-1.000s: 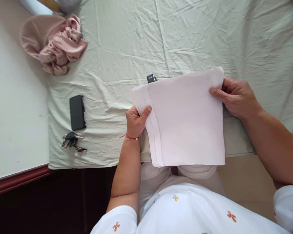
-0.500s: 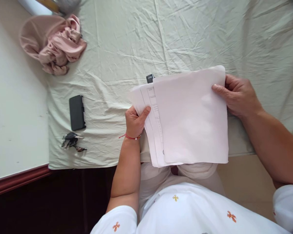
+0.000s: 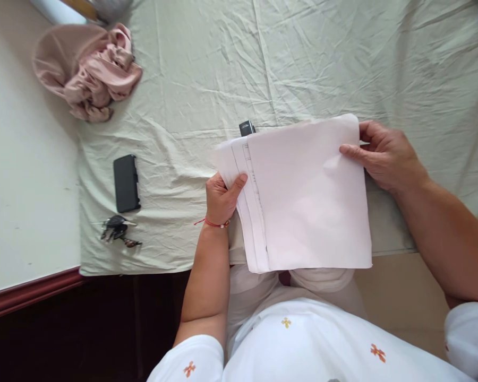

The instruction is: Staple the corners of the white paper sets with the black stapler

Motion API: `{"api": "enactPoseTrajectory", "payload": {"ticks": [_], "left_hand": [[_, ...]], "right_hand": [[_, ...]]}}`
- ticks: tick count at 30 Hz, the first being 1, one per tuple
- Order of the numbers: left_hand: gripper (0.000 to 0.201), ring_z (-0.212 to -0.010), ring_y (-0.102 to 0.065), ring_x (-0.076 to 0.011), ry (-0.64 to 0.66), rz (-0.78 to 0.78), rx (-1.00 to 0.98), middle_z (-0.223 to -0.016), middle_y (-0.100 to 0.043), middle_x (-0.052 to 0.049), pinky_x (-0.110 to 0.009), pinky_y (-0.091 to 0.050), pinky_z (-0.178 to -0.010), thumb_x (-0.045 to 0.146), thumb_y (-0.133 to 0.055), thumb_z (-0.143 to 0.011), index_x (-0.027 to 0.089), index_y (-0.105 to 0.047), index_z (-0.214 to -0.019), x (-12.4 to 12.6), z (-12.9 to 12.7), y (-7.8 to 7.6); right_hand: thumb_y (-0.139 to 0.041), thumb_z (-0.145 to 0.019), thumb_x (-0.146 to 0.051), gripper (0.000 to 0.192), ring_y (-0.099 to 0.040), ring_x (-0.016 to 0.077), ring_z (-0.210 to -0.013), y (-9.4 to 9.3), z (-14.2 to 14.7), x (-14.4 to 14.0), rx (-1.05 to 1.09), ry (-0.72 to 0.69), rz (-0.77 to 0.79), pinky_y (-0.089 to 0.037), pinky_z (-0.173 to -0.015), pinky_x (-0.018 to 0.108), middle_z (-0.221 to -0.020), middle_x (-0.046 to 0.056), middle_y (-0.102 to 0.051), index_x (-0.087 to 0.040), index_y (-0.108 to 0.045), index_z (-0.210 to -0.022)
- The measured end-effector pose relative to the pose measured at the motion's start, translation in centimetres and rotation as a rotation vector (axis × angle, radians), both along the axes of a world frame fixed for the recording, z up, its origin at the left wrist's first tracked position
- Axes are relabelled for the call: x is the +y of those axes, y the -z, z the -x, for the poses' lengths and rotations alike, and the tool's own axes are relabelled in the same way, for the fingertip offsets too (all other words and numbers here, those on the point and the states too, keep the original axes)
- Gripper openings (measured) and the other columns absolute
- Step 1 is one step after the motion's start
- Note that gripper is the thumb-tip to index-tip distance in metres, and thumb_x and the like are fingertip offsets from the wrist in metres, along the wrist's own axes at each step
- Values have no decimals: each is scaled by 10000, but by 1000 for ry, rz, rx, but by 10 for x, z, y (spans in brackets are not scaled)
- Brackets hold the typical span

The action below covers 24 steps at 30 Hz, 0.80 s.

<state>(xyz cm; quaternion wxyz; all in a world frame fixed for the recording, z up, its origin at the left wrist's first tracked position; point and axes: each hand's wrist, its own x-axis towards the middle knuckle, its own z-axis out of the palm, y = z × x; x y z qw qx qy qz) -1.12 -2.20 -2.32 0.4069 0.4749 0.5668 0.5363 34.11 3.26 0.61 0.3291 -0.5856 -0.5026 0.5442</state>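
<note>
Several sheets of paper (image 3: 242,204) are pinched at their left edge by my left hand (image 3: 224,196), thumb on top and fingers underneath. Lines and small print show on a narrow strip of one of them. Over most of these sheets lies a blank white sheet (image 3: 310,196), its upper right edge between the thumb and fingers of my right hand (image 3: 386,154). From behind the papers' upper edge a small dark object (image 3: 247,128) sticks out; the rest of it is hidden. The papers are above my lap at the bed's front edge.
A pale green sheet (image 3: 199,90) covers the wrinkled bed-like surface. To the left lie a black phone (image 3: 126,183) and a bunch of keys (image 3: 119,231). Crumpled pink cloth (image 3: 91,69) rests at the upper left, beside the white wall (image 3: 24,175).
My right hand has shifted slightly left with the blank sheet, which now covers more of the printed page. My left hand has hardly moved.
</note>
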Motion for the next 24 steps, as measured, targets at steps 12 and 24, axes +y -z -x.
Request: {"api": "enactPoseTrajectory", "payload": {"ticks": [12,24], "left_hand": [[324,-713,-704,-144,9,-2,1,-811,-781,-34,-249,-592,-661,466,-947,-782,178,-806,-835,0,0,-2],[300,-627,-668,-130,15,7,-108,-725,-750,-1,-245,-562,-617,445,-973,-737,199,-803,-768,-2,2,0]], "right_hand": [[-835,-690,-639,899,-664,37,-887,-6,3,-2,114,-65,18,-593,-717,129,-1214,74,-665,-203,-567,-1428],[-850,-667,-601,753,-610,5,-794,-1,2,-2,108,38,40,-543,-668,116,-1132,83,-690,-75,-702,-1185]]}}
